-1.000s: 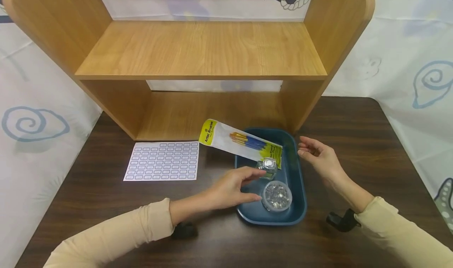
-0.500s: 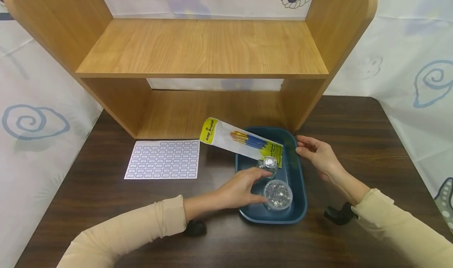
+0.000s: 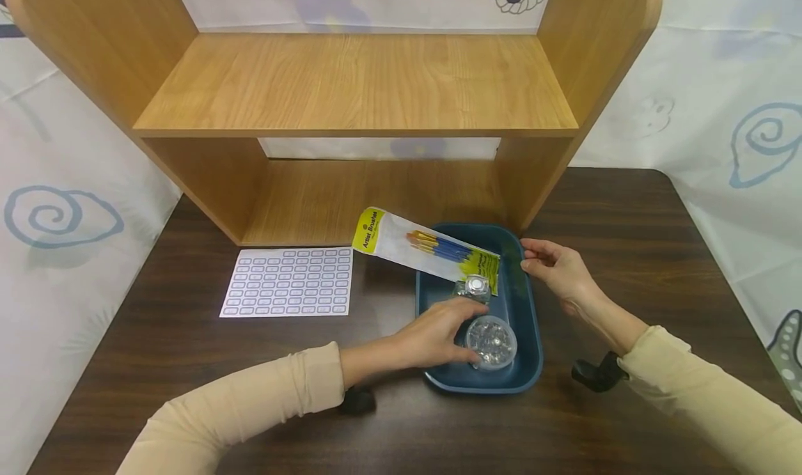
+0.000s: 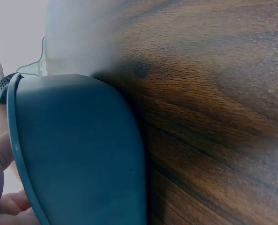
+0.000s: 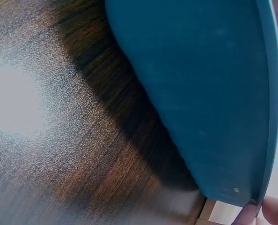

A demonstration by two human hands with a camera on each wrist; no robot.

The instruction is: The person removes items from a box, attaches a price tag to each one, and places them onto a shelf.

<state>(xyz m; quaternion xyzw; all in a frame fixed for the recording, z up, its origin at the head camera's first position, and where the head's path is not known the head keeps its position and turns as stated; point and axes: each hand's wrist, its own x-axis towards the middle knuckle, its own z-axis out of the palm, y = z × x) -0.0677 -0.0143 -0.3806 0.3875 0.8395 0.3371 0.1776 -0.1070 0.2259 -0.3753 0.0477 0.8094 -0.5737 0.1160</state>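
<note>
A blue tray [image 3: 531, 315] stands on the table before the shelf. In it sits a round clear tub [image 3: 491, 343] of small shiny pieces; a small glass jar [image 3: 475, 287] with a pale lid is just behind. My left hand [image 3: 438, 333] reaches over the tray's left rim, fingers and thumb curved round the tub's left side; firm contact is hard to tell. My right hand [image 3: 560, 271] pinches the tray's right rim, fingertips on both sides in the right wrist view. A pack of artist brushes [image 3: 432, 251] leans across the tray's back left edge.
Directly behind the tray rises a wooden two-level shelf unit [image 3: 357, 85]. Left of the tray a sheet of labels [image 3: 287, 282] lies flat on the dark wooden table [image 3: 438, 433]. A patterned white cloth [image 3: 708, 99] hangs around the back and sides.
My left hand has moved right, from the tray's left side to the tub. The right hand has come left from beside the tray onto its rim.
</note>
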